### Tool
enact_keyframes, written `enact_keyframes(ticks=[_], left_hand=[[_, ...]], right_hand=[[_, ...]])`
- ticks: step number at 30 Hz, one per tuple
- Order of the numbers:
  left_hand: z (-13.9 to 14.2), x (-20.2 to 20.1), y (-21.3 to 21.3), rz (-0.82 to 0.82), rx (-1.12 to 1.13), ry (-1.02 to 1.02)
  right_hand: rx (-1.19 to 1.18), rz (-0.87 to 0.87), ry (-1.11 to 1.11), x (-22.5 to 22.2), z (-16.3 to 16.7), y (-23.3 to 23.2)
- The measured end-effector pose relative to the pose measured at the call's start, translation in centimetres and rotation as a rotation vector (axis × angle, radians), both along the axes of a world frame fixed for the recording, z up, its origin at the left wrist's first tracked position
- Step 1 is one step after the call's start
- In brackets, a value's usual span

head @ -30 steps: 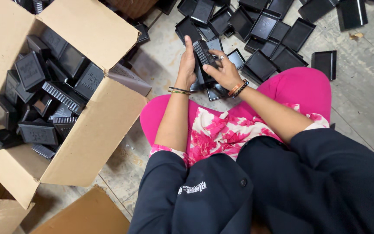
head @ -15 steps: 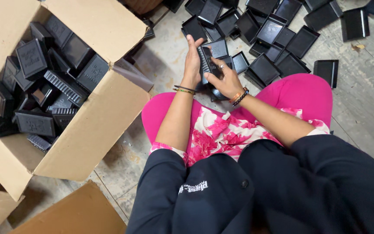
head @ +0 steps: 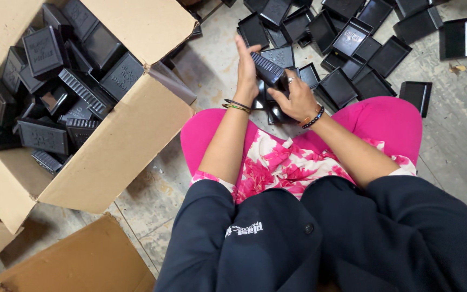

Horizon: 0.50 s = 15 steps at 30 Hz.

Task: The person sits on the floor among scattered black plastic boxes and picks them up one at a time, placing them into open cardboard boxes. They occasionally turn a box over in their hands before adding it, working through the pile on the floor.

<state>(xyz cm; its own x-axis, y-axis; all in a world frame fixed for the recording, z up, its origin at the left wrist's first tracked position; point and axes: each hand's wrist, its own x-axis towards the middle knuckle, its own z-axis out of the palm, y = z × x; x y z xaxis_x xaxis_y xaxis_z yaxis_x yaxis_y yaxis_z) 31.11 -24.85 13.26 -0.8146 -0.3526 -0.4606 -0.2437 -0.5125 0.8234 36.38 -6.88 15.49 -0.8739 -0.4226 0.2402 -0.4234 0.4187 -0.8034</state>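
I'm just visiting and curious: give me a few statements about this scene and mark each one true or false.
1. Both hands hold one black ribbed plastic piece. True.
2. The cardboard box beside the person is full of white cups. False: it holds black plastic pieces.
3. Black trays lie spread on the floor ahead of the knees. True.
4. The left hand rests inside the box. False: it is at the piece, opposite the right hand.
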Motion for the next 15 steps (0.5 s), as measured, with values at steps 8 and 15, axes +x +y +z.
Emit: enact_keyframes(ticks=[8,15], left_hand=[[1.4,0.5,0.4,-0.087,-0.637,0.020],[4.4,1.5,0.1,0.007,-0.797,0.149]], right_hand=[[-0.390,0.029,-0.273,-0.7,0.8,0.2],[-0.230,-0.163,-0.124,-1.3,1.8,-1.2]])
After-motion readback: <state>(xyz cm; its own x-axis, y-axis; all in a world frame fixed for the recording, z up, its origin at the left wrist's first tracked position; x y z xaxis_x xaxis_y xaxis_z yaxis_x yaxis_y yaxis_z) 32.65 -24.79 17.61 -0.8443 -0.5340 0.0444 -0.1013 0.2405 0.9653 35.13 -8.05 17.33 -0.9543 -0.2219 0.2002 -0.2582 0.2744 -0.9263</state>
